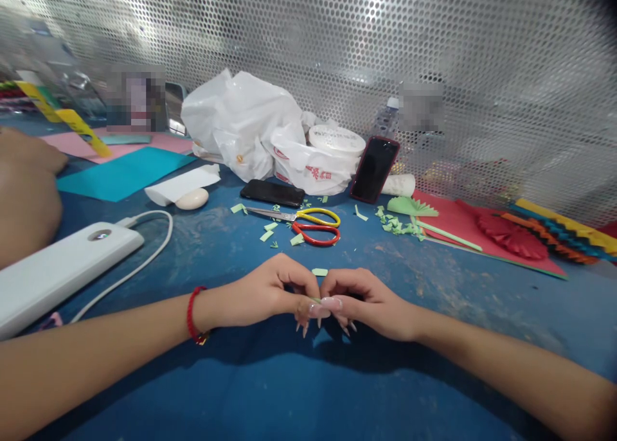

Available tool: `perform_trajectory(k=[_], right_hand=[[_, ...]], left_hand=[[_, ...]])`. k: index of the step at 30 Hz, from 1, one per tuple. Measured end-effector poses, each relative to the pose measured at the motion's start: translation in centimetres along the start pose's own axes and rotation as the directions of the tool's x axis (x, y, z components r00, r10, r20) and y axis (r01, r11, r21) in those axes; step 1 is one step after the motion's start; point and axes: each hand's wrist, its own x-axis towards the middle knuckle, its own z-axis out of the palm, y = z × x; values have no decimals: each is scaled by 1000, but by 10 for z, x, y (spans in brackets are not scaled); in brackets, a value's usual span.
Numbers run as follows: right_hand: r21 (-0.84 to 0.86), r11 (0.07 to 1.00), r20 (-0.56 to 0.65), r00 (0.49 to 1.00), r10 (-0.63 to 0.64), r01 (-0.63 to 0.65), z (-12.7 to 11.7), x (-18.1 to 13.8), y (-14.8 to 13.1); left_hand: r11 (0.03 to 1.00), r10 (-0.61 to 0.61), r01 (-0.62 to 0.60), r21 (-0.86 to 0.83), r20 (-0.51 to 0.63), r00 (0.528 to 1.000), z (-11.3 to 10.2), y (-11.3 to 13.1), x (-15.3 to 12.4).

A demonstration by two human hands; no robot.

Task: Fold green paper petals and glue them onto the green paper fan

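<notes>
My left hand (270,293) and my right hand (366,299) meet fingertip to fingertip low over the blue table (308,377). Both are closed in a pinch on a small green paper piece (315,299), mostly hidden between thumbs and long nails. My left wrist wears a red bracelet (193,312). Just beyond the hands lies another green scrap (319,272). Scissors (308,224) with yellow and red handles lie farther back among several green paper scraps.
A white power bank (58,270) with cable lies left. Two phones (272,192) (375,168), white plastic bags (255,129), an egg-shaped object (191,198), cyan paper (120,173), red paper with folded fans (482,225) and a perforated metal screen (482,62) stand behind. Another person's arm (22,184) is at far left.
</notes>
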Motion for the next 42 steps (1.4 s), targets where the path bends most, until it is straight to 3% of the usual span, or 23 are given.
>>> perform_trajectory(k=[11, 19, 25, 42], right_hand=[[-5, 1000, -82, 996, 20, -20, 0, -2, 0], [160, 987, -87, 996, 32, -18, -2, -1, 2], [97, 995, 4, 999, 32, -33, -3, -2, 3], [47, 997, 16, 998, 54, -55, -4, -2, 2]], left_hand=[[986, -37, 21, -164, -95, 995, -4, -3, 2], [984, -67, 61, -168, -31, 997, 4, -4, 1], [983, -109, 109, -151, 6, 994, 1, -4, 1], [983, -124, 125, -135, 21, 992, -1, -5, 3]])
